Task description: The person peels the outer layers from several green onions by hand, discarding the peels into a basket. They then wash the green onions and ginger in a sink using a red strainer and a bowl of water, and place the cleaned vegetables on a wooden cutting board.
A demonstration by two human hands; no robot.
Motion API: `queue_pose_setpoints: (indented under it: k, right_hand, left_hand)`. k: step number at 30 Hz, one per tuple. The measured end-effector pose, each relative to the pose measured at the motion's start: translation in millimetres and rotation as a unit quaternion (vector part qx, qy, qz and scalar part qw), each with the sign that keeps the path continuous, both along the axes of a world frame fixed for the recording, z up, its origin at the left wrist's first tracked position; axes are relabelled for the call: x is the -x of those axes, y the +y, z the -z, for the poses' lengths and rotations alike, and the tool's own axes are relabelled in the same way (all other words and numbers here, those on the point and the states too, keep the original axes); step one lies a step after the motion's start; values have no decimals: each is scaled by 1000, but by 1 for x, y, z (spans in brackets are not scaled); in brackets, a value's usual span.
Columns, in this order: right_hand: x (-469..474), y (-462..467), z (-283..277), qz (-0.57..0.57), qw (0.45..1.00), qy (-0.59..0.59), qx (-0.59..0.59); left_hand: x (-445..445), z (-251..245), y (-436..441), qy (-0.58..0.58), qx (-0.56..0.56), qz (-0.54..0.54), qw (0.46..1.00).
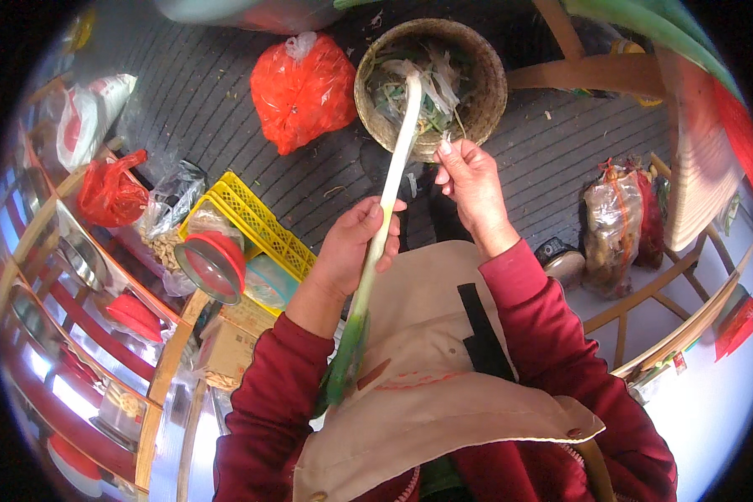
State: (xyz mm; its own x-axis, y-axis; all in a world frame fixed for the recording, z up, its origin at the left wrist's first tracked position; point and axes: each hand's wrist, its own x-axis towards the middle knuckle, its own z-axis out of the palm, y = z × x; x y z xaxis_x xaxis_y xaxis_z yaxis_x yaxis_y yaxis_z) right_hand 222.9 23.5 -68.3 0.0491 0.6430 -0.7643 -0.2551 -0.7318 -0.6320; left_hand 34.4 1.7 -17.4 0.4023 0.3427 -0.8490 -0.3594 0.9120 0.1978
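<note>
My left hand (365, 233) is wrapped around the pale stalk of a long green onion (396, 164). Its white root end reaches over a round bin (493, 106) holding onion peelings and green scraps (444, 88), while its green leaves lie against my beige apron (420, 314). At the bin's near rim, my right hand (467, 172) has thumb and index finger pinched on a small whitish shred (447, 135); its other fingers are curled.
A red plastic bag (302, 94) stands left of the bin. Nearer left are a yellow plastic crate (251, 216), a red-rimmed bowl (210, 267) and a cardboard box (235, 342). At right, filled plastic bags (612, 226) stand beside a wooden frame (646, 290).
</note>
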Motion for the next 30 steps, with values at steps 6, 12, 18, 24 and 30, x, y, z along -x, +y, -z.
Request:
queue_pose_setpoints:
  k: [6,12,18,24,30]
  right_hand:
    - [3,-2,-2,-54,998,-14,-20]
    - [4,6,-29,-88,992,-44,-77]
    - [19,29,-93,-152,973,-103,-143]
    - [43,41,-180,-351,784,-331,-390]
    - [71,39,-246,-487,549,-337,-590]
  left_hand:
    - [4,2,13,-21,-35,52,998]
    - [23,-22,41,52,-89,142,984]
    - [44,-81,54,104,-143,175,969]
    - [69,-147,44,118,-218,154,957]
    - [87,-199,14,133,-300,166,930]
